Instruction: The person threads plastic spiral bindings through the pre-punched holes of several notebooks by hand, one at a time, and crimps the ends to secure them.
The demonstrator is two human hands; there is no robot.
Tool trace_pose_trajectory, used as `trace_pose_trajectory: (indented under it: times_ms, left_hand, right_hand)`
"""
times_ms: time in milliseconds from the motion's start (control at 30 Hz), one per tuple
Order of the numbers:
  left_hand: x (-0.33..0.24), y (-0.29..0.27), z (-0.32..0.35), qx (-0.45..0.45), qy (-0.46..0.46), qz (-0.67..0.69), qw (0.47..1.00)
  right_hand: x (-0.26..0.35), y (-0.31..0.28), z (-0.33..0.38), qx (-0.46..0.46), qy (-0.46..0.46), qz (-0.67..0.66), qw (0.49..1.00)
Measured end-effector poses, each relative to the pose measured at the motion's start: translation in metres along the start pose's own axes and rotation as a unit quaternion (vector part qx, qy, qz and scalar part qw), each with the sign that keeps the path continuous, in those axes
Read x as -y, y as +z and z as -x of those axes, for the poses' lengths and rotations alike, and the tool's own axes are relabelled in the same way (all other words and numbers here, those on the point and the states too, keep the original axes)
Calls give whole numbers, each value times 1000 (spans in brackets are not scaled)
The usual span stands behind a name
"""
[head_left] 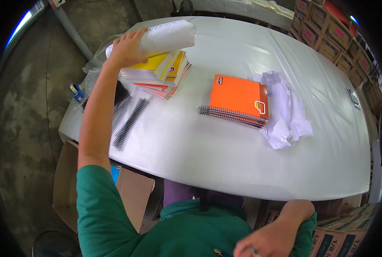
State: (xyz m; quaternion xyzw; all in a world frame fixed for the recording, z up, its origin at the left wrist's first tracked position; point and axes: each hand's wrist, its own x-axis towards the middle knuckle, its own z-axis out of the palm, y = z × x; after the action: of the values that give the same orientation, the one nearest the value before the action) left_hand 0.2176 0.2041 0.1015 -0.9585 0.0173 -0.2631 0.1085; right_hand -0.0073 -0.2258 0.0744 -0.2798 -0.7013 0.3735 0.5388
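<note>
My left hand [128, 48] reaches to the far left of the table, its fingers curled over a roll wrapped in white lined paper [169, 35]. Beneath it stands a stack of notebook blocks [156, 70] with yellow and red covers. Spiral-bound orange notebooks [238, 96] lie piled in the middle, with coil ends sticking out. Beside my left forearm are loose black binding coils [130, 124]. My right hand [268, 240] is closed low in front of my body, below the table edge. Something small and shiny shows at its fingers, too little to name.
Crumpled white paper [285, 115] lies right of the orange notebooks. A tape roll [76, 92] and clear plastic sit at the left edge. Cardboard boxes [328, 34] are stacked behind at right. An open carton [133, 192] stands under the near left edge, more boxes [341, 235] at lower right.
</note>
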Motion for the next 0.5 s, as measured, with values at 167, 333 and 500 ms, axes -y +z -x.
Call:
trace_pose_trajectory:
  times_ms: [167,333,500]
  left_hand:
    - [3,-7,5,-7,3,-53,999]
    - [-12,-14,11,-33,19,-44,998]
    - [-60,-57,33,-3,-50,65,997]
  right_hand:
    - [-18,-10,-9,-47,-29,116,992]
    - [-54,-28,3,-105,78,128,983]
    - [-75,-74,40,-365,214,194,885]
